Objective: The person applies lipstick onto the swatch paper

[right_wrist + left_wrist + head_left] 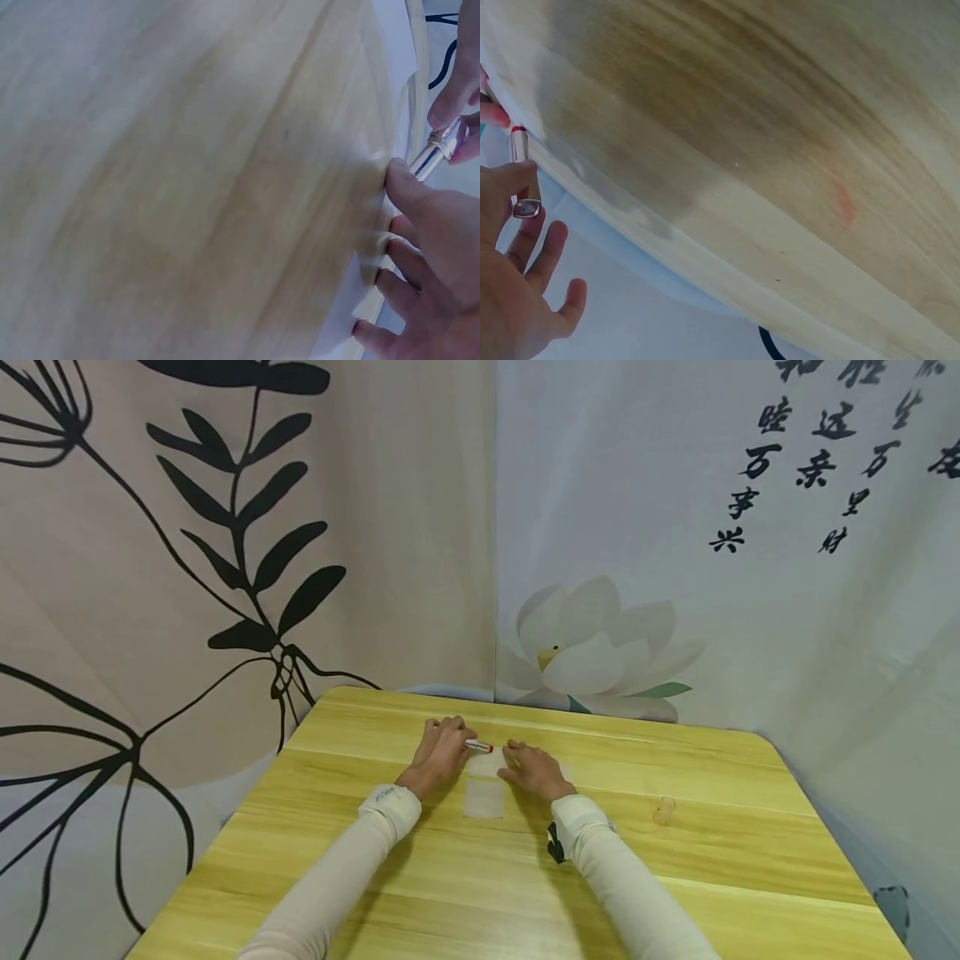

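My left hand point(442, 750) pinches a lipstick point(477, 746) between thumb and fingers, its red tip pointing right. In the left wrist view the lipstick point(520, 146) shows a pale tube and a shiny square base end, while the other fingers of the left hand point(517, 285) are spread. A small white paper sheet point(486, 766) lies beneath the tip. My right hand point(534, 770) rests at the sheet's right side, fingers spread and fingertips down. From the right wrist, the right thumb sits right beside the silvery tube point(429, 160).
Nearer me lies a second square of paper point(484, 799). Another paper's edge point(566, 772) peeks out right of the right hand. A small clear, orange-tinted piece point(664, 811) is farther right on the wooden table point(720, 877). Printed curtains point(420, 527) hang behind the table's far edge.
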`<state>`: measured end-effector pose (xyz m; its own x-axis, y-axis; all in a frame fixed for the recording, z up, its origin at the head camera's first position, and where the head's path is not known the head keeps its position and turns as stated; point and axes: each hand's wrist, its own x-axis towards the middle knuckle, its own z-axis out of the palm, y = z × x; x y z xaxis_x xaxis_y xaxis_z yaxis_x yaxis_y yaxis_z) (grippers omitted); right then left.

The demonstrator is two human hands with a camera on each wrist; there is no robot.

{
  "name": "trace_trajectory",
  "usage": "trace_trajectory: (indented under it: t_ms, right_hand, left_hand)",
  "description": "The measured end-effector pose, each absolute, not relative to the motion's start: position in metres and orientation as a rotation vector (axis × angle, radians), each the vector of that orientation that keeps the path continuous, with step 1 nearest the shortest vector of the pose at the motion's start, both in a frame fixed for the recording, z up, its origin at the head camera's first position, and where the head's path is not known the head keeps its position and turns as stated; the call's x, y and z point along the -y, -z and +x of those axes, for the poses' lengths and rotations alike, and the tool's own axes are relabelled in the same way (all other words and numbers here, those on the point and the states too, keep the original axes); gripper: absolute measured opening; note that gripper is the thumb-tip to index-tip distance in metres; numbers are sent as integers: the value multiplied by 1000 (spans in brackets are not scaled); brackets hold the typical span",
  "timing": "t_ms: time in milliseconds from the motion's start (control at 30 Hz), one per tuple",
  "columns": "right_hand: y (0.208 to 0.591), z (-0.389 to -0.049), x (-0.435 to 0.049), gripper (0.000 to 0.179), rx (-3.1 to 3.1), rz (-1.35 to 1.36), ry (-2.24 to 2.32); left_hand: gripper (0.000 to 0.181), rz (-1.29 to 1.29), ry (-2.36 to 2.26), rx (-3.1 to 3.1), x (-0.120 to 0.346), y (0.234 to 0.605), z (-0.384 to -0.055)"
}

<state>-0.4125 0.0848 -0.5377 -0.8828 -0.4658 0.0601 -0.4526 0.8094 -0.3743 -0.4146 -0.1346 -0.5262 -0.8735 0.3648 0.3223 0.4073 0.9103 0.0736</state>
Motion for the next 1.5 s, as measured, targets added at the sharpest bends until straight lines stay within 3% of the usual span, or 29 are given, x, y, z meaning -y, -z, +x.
trace_trajectory:
  t_ms: [400,633,1000,1500]
  right_hand:
    - [541,-414,-84,42,-2967,-808,575]
    - [539,-416,-85,45,-2952,-815,571]
    - [539,-416,-84,23,-2967,-875,506]
    - [540,-416,-83,22,-2971,-856,489]
  left_hand:
    - [24,-623,209,2732,139,529,-411]
    - [25,-607,200,2744,139,528,-408]
    - [21,-631,186,2741,142,529,-402]
    - [22,-641,124,2749,140,528,-395]
